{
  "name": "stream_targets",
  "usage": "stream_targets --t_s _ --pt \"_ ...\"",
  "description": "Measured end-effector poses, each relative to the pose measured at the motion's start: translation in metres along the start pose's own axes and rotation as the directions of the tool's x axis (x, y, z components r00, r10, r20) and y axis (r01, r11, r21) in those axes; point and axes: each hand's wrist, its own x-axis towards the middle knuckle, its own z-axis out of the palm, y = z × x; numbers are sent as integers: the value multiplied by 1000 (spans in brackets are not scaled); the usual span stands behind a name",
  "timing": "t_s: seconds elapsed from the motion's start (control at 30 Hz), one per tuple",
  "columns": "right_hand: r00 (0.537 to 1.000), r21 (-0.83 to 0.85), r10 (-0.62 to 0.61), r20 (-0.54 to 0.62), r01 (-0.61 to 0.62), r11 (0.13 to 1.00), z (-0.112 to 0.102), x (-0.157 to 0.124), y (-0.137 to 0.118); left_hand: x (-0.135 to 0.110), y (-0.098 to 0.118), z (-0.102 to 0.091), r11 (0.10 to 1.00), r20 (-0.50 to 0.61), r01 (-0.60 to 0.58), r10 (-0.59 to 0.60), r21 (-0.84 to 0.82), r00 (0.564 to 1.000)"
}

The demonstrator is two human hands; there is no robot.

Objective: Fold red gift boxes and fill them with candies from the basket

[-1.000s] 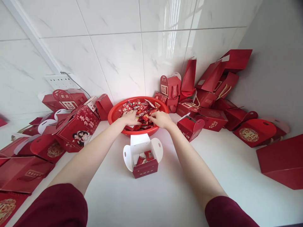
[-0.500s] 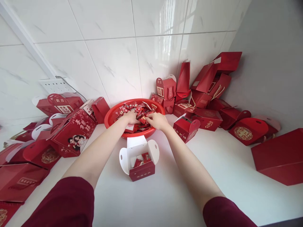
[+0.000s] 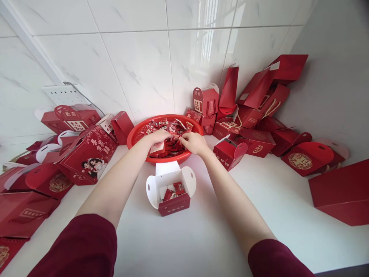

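Note:
A round red basket [image 3: 138,132] at the back of the white counter holds a heap of red-wrapped candies [image 3: 168,127]. Both my hands reach into it. My left hand [image 3: 158,137] is closed over a red and white candy packet [image 3: 157,147] at the near side of the heap. My right hand [image 3: 193,141] is curled among the candies, with what it grips hidden under its fingers. Just in front of the basket stands a small red gift box [image 3: 171,190], flaps open, with a few candies inside.
Folded and assembled red gift boxes [image 3: 89,152] lie piled at the left. More red boxes and bags [image 3: 253,115] lean against the tiled wall at the right. A large flat red box [image 3: 343,196] sits at the far right. A white socket strip [image 3: 65,95] hangs on the wall.
Both hands stayed in the basket, shifting among the candies. My left hand has lifted a red and white packet at the near edge. The view has tilted slightly.

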Motion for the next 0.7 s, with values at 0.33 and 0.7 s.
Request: stream_targets --t_s 0.33,0.7 --pt "1000 5 5 -17 -5 1000 2 1 1 -12 -3 -14 980 -69 -93 82 -178 994" --pt "999 -16 1 -33 -1 1000 3 0 1 -12 -2 -10 958 -40 -102 94 -268 995"
